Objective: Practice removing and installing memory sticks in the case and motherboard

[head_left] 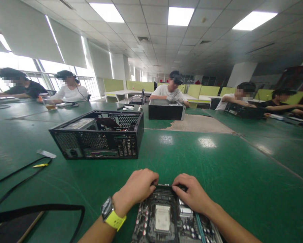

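Note:
A motherboard lies before me on the green table, its front part cut off by the bottom of the view. A square silver processor sits in the socket near its middle. Dark memory slots run along the far edge, between my two hands. My left hand, with a watch on a yellow strap at its wrist, is closed at the left end of that edge. At the right end, my right hand is closed too, thumb against fingers. Both hands' fingertips are partly hidden; whether they hold a separate small part I cannot make out.
An open black computer case stands beyond the board, left of centre. Black cables lie at left. Farther off, a person sits behind another case; more people sit at both sides. The tabletop covering has a torn patch.

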The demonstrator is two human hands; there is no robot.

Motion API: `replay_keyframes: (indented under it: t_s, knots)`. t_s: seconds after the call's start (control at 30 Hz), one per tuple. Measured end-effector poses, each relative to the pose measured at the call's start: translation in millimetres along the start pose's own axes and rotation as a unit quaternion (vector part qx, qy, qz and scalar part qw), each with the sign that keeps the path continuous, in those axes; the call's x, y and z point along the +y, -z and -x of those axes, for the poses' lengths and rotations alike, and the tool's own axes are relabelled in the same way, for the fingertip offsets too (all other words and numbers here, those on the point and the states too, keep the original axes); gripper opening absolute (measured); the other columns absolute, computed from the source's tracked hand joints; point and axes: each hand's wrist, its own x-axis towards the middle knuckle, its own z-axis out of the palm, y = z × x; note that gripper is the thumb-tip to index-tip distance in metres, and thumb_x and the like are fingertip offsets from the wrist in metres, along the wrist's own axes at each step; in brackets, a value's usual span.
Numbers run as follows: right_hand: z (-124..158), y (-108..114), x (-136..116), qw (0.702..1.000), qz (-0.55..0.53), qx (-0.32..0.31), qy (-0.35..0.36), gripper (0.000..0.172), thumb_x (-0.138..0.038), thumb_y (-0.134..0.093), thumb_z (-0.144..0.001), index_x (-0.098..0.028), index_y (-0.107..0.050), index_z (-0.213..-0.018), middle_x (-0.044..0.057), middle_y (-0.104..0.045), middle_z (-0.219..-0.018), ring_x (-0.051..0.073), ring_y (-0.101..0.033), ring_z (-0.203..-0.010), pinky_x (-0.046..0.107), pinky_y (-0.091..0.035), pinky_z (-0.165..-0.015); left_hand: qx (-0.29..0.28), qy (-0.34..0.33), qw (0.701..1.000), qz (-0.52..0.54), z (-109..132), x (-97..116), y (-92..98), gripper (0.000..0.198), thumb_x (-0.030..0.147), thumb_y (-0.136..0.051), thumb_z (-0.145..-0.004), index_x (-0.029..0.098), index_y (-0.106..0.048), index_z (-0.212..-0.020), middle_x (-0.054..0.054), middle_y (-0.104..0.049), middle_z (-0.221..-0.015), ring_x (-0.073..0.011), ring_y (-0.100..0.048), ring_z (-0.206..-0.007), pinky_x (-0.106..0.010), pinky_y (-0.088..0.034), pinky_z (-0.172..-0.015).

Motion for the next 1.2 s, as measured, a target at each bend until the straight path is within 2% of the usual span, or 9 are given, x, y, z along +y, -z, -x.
replay_keyframes:
  t_s: [0.37, 0.6, 1.2]
  knots:
    - [0.6, -0.6, -0.4, 1.000, 0.008, 0.000, -0.014, 0.008, -0.019, -0.057, -0.080, -0.021, -0.065, -0.078, 0.001, -0.067, -0.079, 0.017, -0.058, -0.079, 0.029, -0.042, -0.075, 0.013, 0.011, 1.000, 0.001, -0.9, -2.4, 1.9, 0.005, 0.025, -0.054, -0.077, 0.025, -0.058, -0.079, -0.001, -0.066, -0.083, -0.0209, -0.061, -0.080, -0.028, -0.040, -0.064]
    - [0.7, -1.4, 3.0, 1.000, 0.016, -0.011, -0.015, 0.009, -0.018, -0.058, -0.078, -0.021, -0.066, -0.078, 0.001, -0.067, -0.080, 0.017, -0.058, -0.081, 0.030, -0.042, -0.075, -0.006, 0.022, 1.000, -0.012, 1.1, -4.9, -0.1, 0.006, 0.026, -0.057, -0.075, 0.025, -0.062, -0.079, -0.002, -0.067, -0.085, -0.0226, -0.062, -0.086, -0.028, -0.041, -0.066]
    - [0.7, 1.8, 0.3, 1.000, 0.018, -0.013, -0.007, 0.010, -0.014, -0.057, -0.076, -0.020, -0.065, -0.076, 0.001, -0.068, -0.077, 0.017, -0.058, -0.077, 0.029, -0.041, -0.074, 0.001, 0.027, 1.000, -0.012, 2.8, -3.8, 7.0, 0.006, 0.025, -0.054, -0.073, 0.025, -0.060, -0.074, -0.001, -0.066, -0.078, -0.0204, -0.060, -0.074, -0.027, -0.037, -0.059]
